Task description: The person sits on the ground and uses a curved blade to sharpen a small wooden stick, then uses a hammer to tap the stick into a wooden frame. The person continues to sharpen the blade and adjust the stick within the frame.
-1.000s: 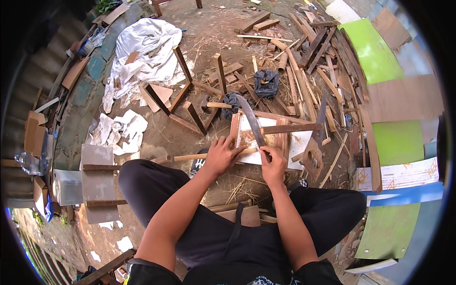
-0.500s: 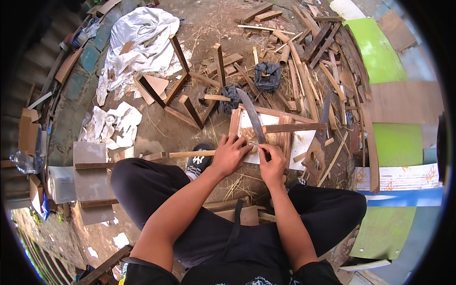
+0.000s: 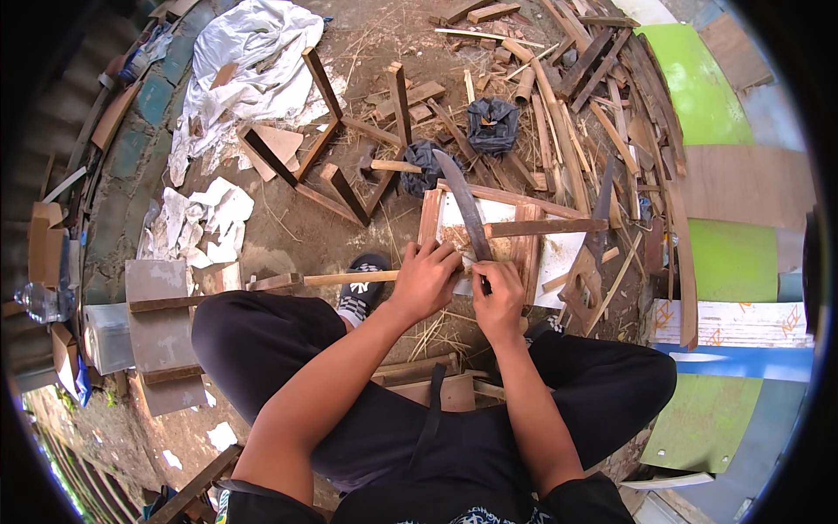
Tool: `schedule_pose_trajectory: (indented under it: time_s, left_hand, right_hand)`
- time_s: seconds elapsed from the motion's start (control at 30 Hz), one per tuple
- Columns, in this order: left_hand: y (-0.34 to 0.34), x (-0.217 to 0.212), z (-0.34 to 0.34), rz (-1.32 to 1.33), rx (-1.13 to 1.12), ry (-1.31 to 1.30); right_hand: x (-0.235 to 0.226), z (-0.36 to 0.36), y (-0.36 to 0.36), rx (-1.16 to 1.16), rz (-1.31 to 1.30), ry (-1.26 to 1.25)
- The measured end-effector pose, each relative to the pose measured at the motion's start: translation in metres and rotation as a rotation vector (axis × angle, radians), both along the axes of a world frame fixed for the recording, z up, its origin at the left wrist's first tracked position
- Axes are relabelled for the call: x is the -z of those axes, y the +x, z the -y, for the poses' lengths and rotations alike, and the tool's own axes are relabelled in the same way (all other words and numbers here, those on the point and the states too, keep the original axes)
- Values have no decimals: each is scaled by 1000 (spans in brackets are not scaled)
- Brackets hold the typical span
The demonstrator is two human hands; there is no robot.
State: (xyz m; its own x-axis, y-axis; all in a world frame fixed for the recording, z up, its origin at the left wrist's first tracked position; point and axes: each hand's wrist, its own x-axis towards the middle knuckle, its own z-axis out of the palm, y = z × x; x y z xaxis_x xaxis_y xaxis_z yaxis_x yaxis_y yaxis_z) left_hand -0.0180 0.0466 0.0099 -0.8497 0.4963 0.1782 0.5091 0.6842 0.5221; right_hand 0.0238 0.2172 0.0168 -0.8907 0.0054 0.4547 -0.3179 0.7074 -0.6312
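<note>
My right hand [image 3: 498,299] is closed on the handle of a long curved blade [image 3: 463,204], whose dark tip points away from me over a small wooden frame [image 3: 521,229] backed by a white board. My left hand [image 3: 428,279] lies just left of the blade, fingers pressed on the wood at the frame's near edge. Whether it pinches a thin strip there I cannot tell. I sit on the ground with my knees spread to either side, in black trousers.
A wooden stick [image 3: 349,278] lies left of my hands. A saw [image 3: 600,227] rests at the right. Wooden frame pieces [image 3: 336,179], white cloth [image 3: 249,61], scrap planks [image 3: 576,96], black bags [image 3: 491,122] and green boards [image 3: 698,83] lie around on the dirt.
The view has tilted slightly. Both hands stay at the frame with the blade; the left hand's fingers have shifted a little along the near edge.
</note>
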Motion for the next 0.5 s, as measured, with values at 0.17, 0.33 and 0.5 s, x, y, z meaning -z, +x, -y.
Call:
schedule_pose_trajectory:
  time_s: [0.17, 0.33, 0.5]
  left_hand:
    - [0, -1, 1, 19, -9, 14]
    - [-1, -3, 0, 49, -28, 12]
    - [-4, -4, -1, 106, -36, 33]
  right_hand:
    - [-5, 3, 1, 9, 7, 116]
    - [-8, 5, 1, 14, 11, 124]
    - [-2, 6, 2, 61, 70, -16]
